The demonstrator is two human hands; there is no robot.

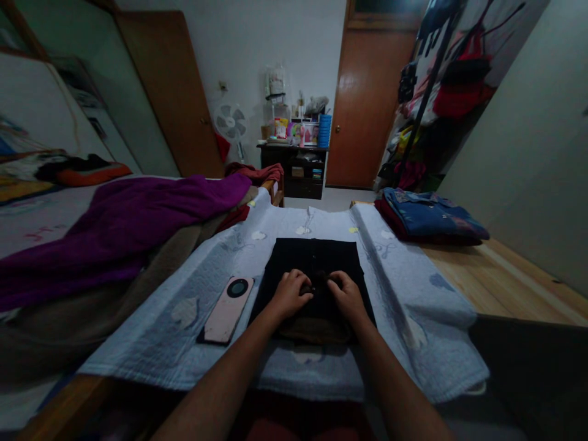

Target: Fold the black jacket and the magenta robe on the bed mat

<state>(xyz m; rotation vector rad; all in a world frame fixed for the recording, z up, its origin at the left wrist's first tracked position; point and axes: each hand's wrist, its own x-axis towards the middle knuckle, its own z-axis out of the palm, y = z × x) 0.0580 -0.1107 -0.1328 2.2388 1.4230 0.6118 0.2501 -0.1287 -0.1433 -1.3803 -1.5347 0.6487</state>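
Note:
A black garment (pixel 294 254), folded into a rough rectangle, lies flat in front of me. A dark brown fuzzy part (pixel 312 331) shows at its near edge. My left hand (pixel 291 295) rests on the garment with curled fingers, pinching its fabric near the middle. Opposite it, my right hand (pixel 344 295) pinches a dark brown bit of the garment between thumb and fingers. A small gap separates the two hands. Dim light hides the detail of the fabric at the fingertips. To the left lies a pink phone (pixel 228 309) with a round black camera ring.
A light blue quilted cloth (pixel 390 294) is spread under everything. Folded denim clothing (pixel 432 214) sits on a wooden surface (pixel 500 275) at the right. A purple blanket (pixel 160 214) covers the bed at the left. Farther back stand a fan (pixel 231 122) and a dark cabinet (pixel 294 177).

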